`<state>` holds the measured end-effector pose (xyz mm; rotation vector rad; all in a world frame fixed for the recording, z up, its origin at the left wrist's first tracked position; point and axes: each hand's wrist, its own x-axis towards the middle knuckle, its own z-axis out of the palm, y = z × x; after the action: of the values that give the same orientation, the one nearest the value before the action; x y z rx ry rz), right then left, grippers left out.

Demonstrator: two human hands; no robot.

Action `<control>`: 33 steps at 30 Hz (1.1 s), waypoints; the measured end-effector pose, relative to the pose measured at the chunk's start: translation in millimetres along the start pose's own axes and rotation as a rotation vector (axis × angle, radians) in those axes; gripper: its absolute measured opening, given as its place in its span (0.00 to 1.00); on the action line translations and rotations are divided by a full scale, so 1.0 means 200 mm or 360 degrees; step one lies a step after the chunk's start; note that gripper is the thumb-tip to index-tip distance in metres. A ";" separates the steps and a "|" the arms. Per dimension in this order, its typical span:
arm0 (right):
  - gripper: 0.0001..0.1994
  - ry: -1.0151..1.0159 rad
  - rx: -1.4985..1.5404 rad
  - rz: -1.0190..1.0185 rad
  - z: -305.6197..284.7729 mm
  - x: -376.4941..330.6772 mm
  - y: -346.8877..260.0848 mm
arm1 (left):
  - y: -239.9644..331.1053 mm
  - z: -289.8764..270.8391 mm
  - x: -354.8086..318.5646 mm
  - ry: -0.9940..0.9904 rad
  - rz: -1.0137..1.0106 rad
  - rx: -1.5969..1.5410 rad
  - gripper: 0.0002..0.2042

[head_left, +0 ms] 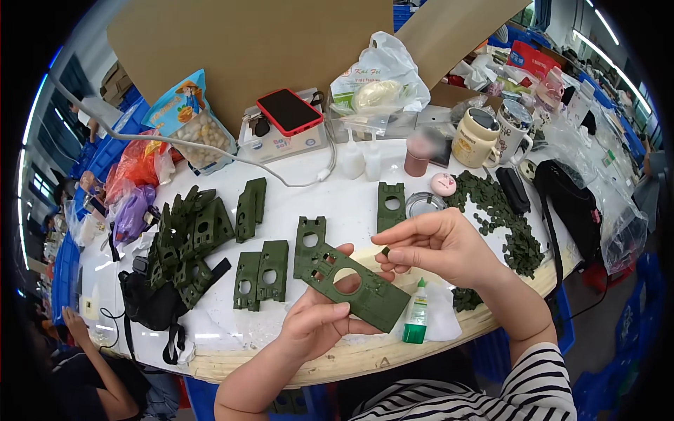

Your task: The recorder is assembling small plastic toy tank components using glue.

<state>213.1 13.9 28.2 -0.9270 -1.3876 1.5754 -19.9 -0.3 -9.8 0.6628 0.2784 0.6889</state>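
Our left hand (316, 326) grips a green panel (379, 305) by its sides, thumb on the near edge and fingers beneath, holding it tilted above the near part of the surface (225, 333). Our right hand (449, 249) pinches a small dark piece (385, 250) between thumb and fingertips, just beyond the panel's far edge. Below the right hand we see a bottle (415, 319) with green liquid, next to a white tissue (443, 316). To our left lies a heap of similar panels (200, 228); to our right spread many green bits (516, 242).
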 end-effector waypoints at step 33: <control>0.03 0.0077 -0.0765 -0.0675 0.15 -0.07 0.02 | -0.08 0.06 -0.02 0.0069 -0.0013 0.0609 0.36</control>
<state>191.3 -11.0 27.6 -0.8576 -1.8275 0.9144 -9.2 -19.1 -10.6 1.0110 0.4590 0.6482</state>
